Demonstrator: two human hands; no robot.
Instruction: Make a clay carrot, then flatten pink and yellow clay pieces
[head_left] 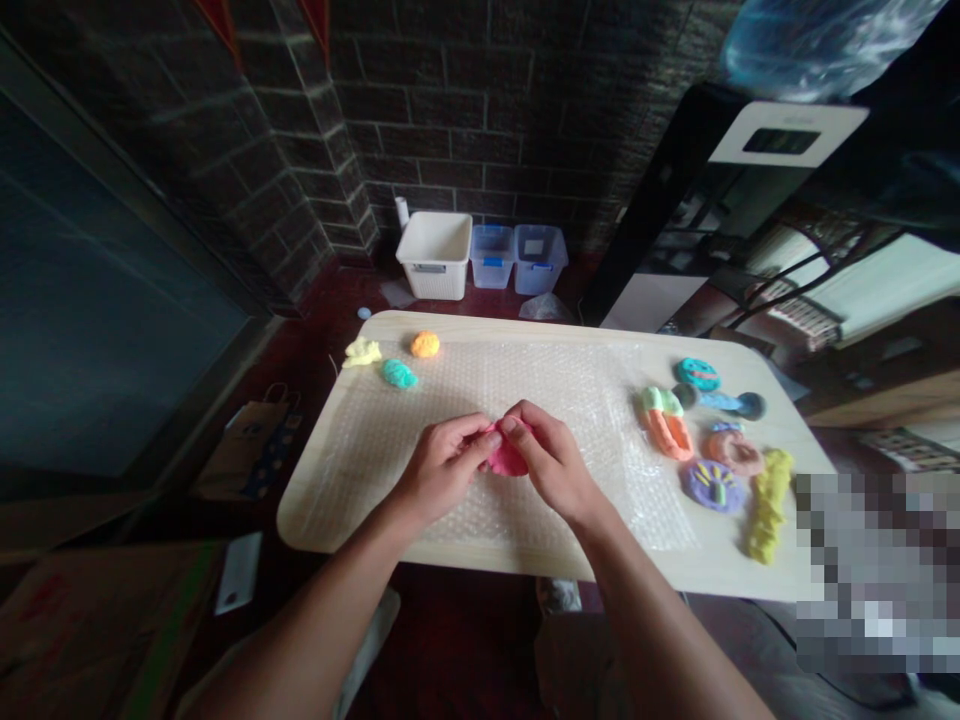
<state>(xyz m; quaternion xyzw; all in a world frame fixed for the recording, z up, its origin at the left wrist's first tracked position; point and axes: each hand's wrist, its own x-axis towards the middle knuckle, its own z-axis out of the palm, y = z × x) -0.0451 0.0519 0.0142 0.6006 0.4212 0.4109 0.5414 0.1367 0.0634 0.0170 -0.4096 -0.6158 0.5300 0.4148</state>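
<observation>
Both hands meet over the middle of the table, pinching one flattened piece of pink modelling clay. My left hand grips its left edge between thumb and fingers. On the other side my right hand has its thumb pressed on the top of the clay, fingers behind it. Beneath them lies a sheet of bubble wrap. Toward the far left corner sit an orange clay lump, a teal clay lump and a pale yellow clay piece.
Shaped clay pieces line the table's right side, among them a purple disc, an orange hollow piece, a blue dumbbell shape and a long yellow strip. Beyond the table stand a white bin and a water dispenser.
</observation>
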